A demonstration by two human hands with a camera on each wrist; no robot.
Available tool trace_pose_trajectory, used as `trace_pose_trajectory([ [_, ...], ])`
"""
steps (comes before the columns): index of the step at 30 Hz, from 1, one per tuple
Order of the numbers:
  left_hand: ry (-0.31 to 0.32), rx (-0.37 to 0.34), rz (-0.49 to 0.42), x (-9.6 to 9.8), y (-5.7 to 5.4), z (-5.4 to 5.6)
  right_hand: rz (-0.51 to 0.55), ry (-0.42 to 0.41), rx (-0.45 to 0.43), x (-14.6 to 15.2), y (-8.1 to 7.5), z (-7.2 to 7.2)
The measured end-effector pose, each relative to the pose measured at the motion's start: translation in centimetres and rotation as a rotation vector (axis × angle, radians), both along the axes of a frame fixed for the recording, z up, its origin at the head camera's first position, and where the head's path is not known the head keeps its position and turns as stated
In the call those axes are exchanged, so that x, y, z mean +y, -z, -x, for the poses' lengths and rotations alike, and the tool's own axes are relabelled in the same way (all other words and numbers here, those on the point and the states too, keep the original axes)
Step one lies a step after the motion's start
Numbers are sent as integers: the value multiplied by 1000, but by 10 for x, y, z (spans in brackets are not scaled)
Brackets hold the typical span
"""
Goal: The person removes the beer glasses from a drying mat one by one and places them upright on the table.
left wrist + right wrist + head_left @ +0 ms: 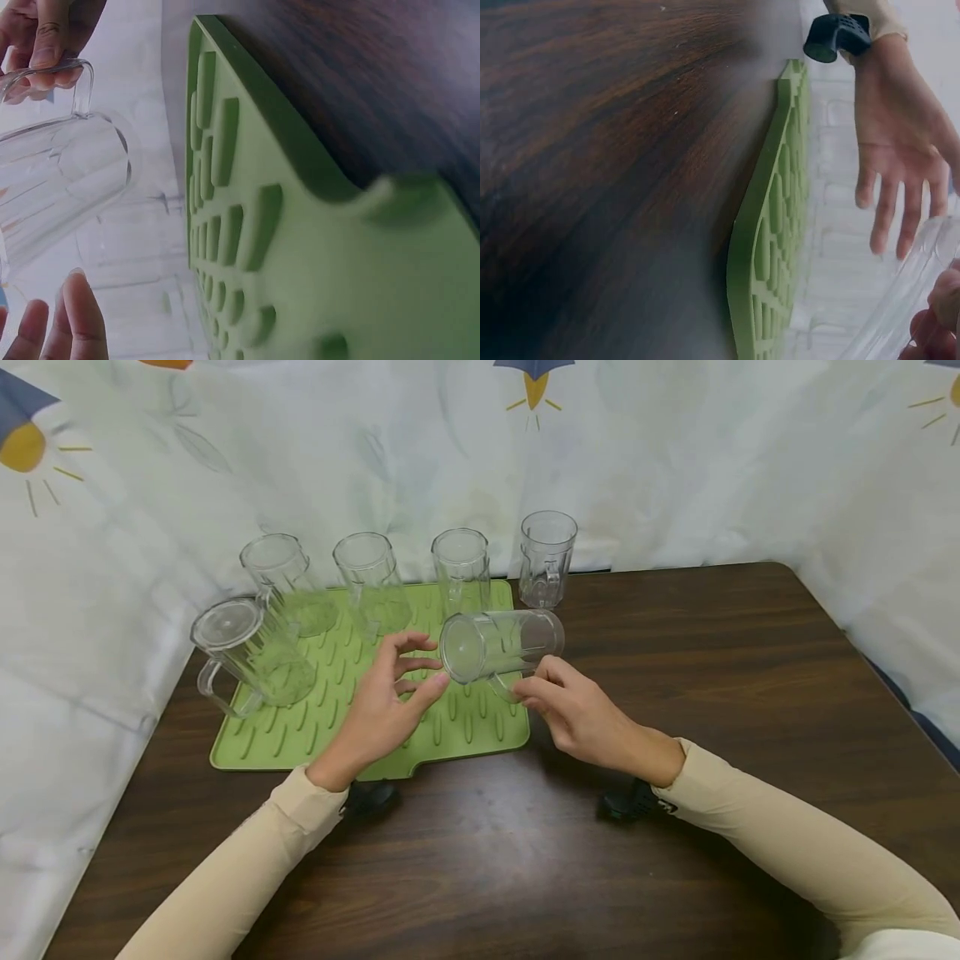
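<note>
1. The right hand (581, 714) pinches the loop handle (502, 687) of a clear, cylindrical, see-through drinking mug (502, 647), which lies at about 10 o'clock from that hand.
2. The held mug is on its side, raised over the right part of a green, rectangular, ridged drying mat (468, 727). In the head view its long axis runs roughly from 9 to 3 o'clock, with the handle on its 6 o'clock side.
3. The left hand (382, 697) has its fingers loosely spread and holds nothing. From it, the held mug lies at about 2 o'clock, the near end just beside the thumb and fingertips; whether the thumb touches, I cannot tell. The right hand is nearer, being on the handle.
4. Three clear, tall mugs (459, 572) stand along the mat's far edge, from 11 to 1 o'clock of its middle.
5. Another clear, handled mug (255, 652) stands on the mat at 10 o'clock from the left hand.
6. A clear, upright mug (547, 560) stands at 1 o'clock from the held one, on the dark brown, wood-grained table (750, 652).
</note>
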State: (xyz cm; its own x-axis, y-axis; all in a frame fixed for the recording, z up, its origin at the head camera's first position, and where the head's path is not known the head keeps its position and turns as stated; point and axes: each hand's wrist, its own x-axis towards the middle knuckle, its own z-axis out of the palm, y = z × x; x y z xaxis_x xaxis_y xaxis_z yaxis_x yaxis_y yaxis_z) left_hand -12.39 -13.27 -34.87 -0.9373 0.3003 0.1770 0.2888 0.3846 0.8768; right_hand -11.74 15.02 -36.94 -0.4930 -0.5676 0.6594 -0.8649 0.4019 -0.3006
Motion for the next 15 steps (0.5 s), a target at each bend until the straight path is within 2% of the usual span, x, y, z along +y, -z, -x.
trace_pose_trajectory([
  [8,5,-30,-77,13,0,4,-50,-25,86,3,-1,1],
  [15,17,-45,-105,24,1,7,-105,4,139,5,-4,1],
])
